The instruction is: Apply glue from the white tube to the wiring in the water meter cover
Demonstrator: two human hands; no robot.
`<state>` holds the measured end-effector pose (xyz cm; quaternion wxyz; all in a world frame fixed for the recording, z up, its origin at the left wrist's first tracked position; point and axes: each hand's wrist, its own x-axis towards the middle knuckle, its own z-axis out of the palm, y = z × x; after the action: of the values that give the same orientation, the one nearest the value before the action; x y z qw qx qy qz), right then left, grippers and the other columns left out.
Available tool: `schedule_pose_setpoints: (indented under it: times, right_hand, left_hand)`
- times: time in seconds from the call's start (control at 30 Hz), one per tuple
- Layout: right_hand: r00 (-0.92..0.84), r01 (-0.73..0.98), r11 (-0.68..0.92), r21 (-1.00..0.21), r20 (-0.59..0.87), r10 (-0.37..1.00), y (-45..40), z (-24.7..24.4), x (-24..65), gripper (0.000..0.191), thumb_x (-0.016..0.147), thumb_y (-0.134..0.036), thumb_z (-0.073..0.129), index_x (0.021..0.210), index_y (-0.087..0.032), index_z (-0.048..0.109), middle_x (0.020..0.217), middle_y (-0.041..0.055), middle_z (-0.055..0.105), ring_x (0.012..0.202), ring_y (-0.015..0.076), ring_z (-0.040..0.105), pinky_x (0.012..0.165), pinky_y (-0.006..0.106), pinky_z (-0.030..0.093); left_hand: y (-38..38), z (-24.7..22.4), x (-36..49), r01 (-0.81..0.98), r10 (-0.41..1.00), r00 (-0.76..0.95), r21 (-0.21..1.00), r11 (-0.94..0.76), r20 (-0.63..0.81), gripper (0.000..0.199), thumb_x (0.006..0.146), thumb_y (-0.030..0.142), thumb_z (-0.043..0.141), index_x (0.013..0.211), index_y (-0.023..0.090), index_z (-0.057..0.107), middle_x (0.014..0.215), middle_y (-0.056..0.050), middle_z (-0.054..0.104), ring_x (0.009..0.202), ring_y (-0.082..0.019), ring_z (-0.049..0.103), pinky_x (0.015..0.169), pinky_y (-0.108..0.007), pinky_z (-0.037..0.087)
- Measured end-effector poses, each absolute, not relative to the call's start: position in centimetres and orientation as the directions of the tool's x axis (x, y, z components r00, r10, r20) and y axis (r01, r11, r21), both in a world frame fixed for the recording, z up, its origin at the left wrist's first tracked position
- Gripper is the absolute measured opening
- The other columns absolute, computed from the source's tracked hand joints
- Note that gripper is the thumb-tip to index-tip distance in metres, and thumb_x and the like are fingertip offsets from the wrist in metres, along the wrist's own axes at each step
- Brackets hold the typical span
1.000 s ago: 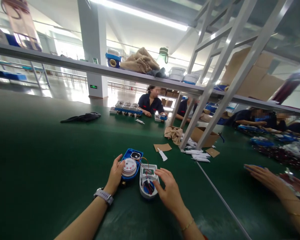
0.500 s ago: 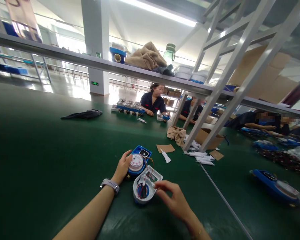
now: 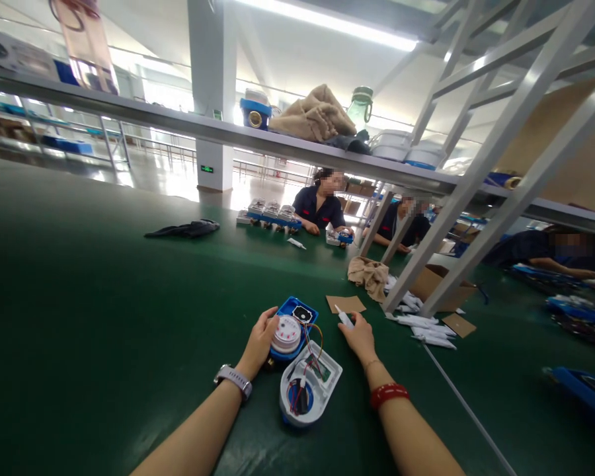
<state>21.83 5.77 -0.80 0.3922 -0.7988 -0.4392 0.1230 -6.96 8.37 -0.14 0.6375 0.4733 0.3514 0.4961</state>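
Observation:
My left hand [image 3: 261,344] grips the left side of a blue meter body [image 3: 297,309] with a round white dial [image 3: 286,332]. Thin coloured wires join it to an upturned white cover [image 3: 322,395], which lies in front and slightly right, with a small green board and a black part inside. My right hand [image 3: 357,336] has its fingers closed around a white tube [image 3: 344,317], whose nozzle points up and left over a piece of brown cardboard [image 3: 354,303].
More white tubes [image 3: 429,329] lie right by the metal frame legs, beside an open carton [image 3: 434,284] and a beige cloth [image 3: 369,274]. A dark cloth [image 3: 186,229] lies at left. People sit across the green table [image 3: 178,317]; a shelf [image 3: 168,122] spans above.
My right hand has left the white cover, moved forward and taken hold of the white tube near the cardboard. My left hand still grips the meter body. The camera view has shifted left.

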Motion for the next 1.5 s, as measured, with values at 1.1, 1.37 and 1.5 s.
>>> schedule_pose_setpoints:
  times: [1.1,1.37,1.5]
  right_hand:
    - [0.462,-0.758,0.186,-0.625,-0.314,0.829,-2.9,4.8,23.1,0.023,0.088,-0.007,0.048,0.107,-0.014,0.058,0.093,0.007,0.071,0.053,0.0064,0.057,0.046,0.018,0.052]
    - [0.48,-0.8,0.229,-0.555,-0.364,0.798,-3.2,3.6,24.5,0.016,0.092,-0.01,0.05,0.106,-0.012,0.058,0.089,0.0026,0.066,0.055,0.0045,0.056,0.048,0.016,0.05]
    - [0.473,-0.819,0.251,-0.516,-0.358,0.805,-3.3,3.3,25.2,0.018,0.091,-0.021,0.057,0.107,-0.013,0.059,0.093,0.0019,0.063,0.062,0.0063,0.057,0.053,0.019,0.051]
  left_hand:
    - [11.2,-0.4,-4.8,-0.202,0.96,0.281,0.978,0.056,0.003,0.069,0.081,0.06,0.056,0.131,0.012,0.05,0.115,-0.014,0.069,0.105,-0.029,0.066,0.094,-0.04,0.049]
    - [8.2,0.1,-6.8,0.003,0.99,0.138,1.0,0.007,-0.007,0.065,0.086,0.055,0.05,0.135,0.013,0.043,0.133,-0.017,0.056,0.121,-0.03,0.056,0.104,-0.043,0.042]
    - [5.9,0.9,-8.2,0.054,0.999,-0.026,0.998,-0.03,0.031,0.062,0.086,0.057,0.047,0.131,0.015,0.044,0.137,-0.017,0.05,0.126,-0.03,0.05,0.106,-0.046,0.039]
